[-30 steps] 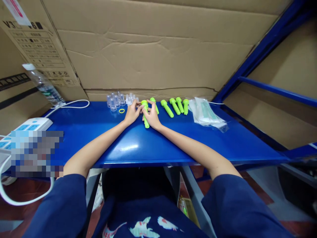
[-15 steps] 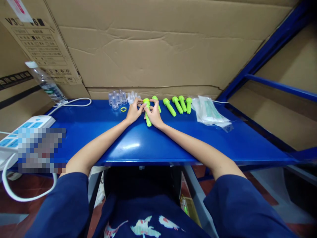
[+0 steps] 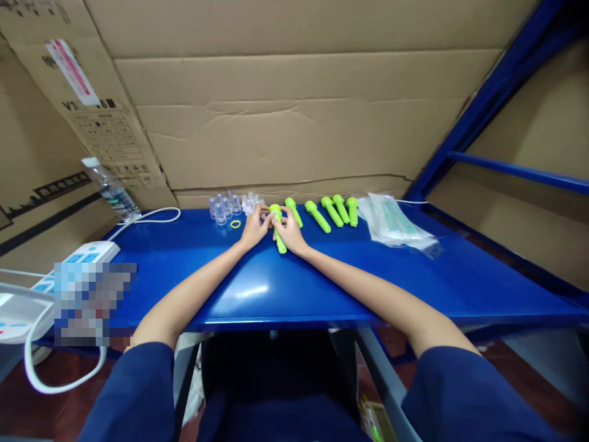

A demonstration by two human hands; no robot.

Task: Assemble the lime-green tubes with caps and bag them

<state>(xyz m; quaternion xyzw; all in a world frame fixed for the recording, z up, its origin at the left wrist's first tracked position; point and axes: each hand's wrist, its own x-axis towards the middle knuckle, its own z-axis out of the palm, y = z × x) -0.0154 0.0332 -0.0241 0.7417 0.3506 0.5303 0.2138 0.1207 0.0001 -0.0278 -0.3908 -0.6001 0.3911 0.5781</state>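
Your dark blue sleeves (image 3: 142, 387) end near the front edge of the blue table (image 3: 276, 288), and both bare forearms extend over its surface. To the left of your left hand, well apart from it and near the front edge, lies a white power strip (image 3: 103, 248) with blue socket faces and a white cable.

Your two hands meet over the table at one green torch body (image 3: 281, 244), its narrow end toward you and its wide head away from you. Your right hand (image 3: 289, 231) pinches the shaft below the head. Your left hand (image 3: 254, 228) pinches at the head; its fingertips are small in this view, so their contact appears to be on the rim.

Just left of your left hand, a yellow ring (image 3: 235, 224) lies flat. Beyond the ring stand clear caps (image 3: 221, 215); smaller clear parts (image 3: 251, 201) stand behind your left hand. One spare green body (image 3: 298, 220) lies just behind your right hand. Four more green bodies (image 3: 318, 217) lie to its right, followed by plastic bags (image 3: 396, 224). Farthest from your hands, a water bottle (image 3: 113, 190) leans at far left against cardboard (image 3: 299, 135).
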